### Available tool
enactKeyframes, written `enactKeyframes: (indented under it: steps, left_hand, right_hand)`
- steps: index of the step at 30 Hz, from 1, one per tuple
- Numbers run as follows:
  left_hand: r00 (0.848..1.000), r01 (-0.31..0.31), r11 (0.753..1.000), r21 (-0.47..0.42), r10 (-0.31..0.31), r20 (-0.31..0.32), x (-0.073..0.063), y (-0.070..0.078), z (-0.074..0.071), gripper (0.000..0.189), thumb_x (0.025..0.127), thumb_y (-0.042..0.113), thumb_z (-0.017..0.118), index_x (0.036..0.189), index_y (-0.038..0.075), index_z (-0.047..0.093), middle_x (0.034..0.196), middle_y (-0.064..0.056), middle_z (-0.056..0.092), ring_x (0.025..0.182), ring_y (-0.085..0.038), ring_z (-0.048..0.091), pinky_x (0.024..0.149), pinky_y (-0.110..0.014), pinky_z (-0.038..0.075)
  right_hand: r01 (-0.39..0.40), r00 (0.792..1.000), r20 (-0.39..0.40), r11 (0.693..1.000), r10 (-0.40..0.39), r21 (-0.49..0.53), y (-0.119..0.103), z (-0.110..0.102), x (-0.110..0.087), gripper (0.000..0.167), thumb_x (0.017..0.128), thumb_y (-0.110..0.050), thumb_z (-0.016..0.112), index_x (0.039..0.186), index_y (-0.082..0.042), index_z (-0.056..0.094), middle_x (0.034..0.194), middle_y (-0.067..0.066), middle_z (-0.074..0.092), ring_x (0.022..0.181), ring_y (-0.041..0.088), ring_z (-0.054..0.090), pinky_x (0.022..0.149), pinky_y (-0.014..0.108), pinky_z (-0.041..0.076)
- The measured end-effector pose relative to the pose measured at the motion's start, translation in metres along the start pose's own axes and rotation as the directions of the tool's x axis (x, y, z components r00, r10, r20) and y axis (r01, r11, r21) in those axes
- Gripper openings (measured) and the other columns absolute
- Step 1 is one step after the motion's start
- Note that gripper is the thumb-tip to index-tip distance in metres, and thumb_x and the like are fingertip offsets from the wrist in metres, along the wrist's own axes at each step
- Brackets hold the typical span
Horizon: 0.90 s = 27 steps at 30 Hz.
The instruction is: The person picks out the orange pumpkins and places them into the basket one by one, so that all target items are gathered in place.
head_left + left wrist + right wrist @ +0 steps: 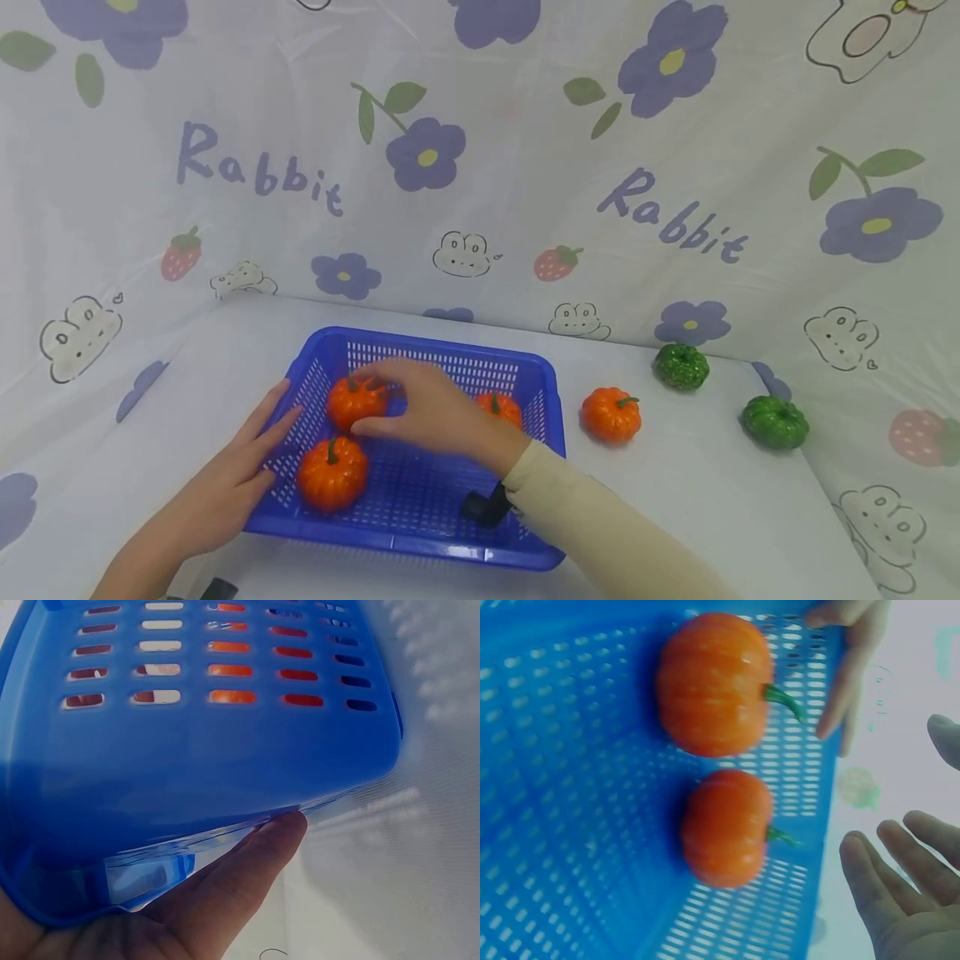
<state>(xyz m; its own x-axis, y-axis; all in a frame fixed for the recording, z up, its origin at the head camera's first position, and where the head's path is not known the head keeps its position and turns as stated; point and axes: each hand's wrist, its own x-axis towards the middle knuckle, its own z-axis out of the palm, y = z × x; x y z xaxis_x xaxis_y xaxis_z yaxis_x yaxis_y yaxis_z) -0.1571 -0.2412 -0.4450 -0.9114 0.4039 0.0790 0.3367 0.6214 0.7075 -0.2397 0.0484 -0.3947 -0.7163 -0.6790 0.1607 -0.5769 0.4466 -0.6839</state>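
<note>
A blue plastic basket with slotted walls stands on the white table. My left hand holds its left rim, with fingers over the edge and the thumb against the outer wall. Inside the basket, two small orange pumpkins sit at the left: a rear pumpkin and a front pumpkin. Another orange pumpkin, partly hidden by my right arm, sits at the right. My right hand is over the rear left pumpkin, fingers spread; the right wrist view shows it apart from the pumpkins.
Right of the basket, an orange pumpkin lies on the table. Farther right are two green pumpkins, one at the back and one near the right edge. A patterned cloth hangs behind and around the table.
</note>
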Motion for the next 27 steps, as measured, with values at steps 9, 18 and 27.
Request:
enactKeyframes:
  steps: [9, 18, 27]
  left_hand:
    - [1.0, -0.002, 1.0, -0.001, 0.002, 0.002, 0.0, -0.003, 0.0, 0.069, 0.103, -0.002, 0.055, 0.169, 0.002, 0.034, 0.183, -0.007, -0.001, 0.162, -0.049, 0.013, 0.116, -0.068, 0.024]
    - [1.0, -0.022, 1.0, -0.014, 0.022, -0.013, -0.002, -0.004, 0.0, 0.068, 0.103, -0.002, 0.054, 0.168, 0.002, 0.035, 0.183, -0.008, 0.001, 0.162, -0.048, 0.013, 0.117, -0.015, 0.011]
    - [1.0, -0.02, 1.0, -0.006, 0.02, -0.009, -0.003, -0.003, -0.001, 0.068, 0.103, -0.002, 0.055, 0.168, 0.001, 0.035, 0.182, -0.01, 0.001, 0.162, -0.049, 0.014, 0.116, -0.015, 0.012]
  right_hand:
    - [0.004, 0.999, -0.035, 0.997, -0.001, 0.072, -0.004, -0.015, -0.007, 0.059, 0.095, -0.03, 0.087, 0.148, -0.013, 0.066, 0.143, -0.001, 0.068, 0.127, 0.016, 0.067, 0.101, 0.021, 0.054]
    - [-0.007, 0.996, -0.083, 0.993, 0.016, 0.116, -0.007, -0.032, -0.016, 0.061, 0.095, -0.028, 0.087, 0.149, -0.014, 0.065, 0.146, 0.001, 0.067, 0.127, 0.017, 0.068, 0.104, 0.031, 0.056]
    - [-0.012, 0.994, -0.108, 0.992, 0.025, 0.122, -0.008, -0.039, -0.021, 0.062, 0.095, -0.027, 0.087, 0.15, -0.013, 0.064, 0.146, 0.005, 0.067, 0.128, 0.022, 0.068, 0.105, 0.03, 0.055]
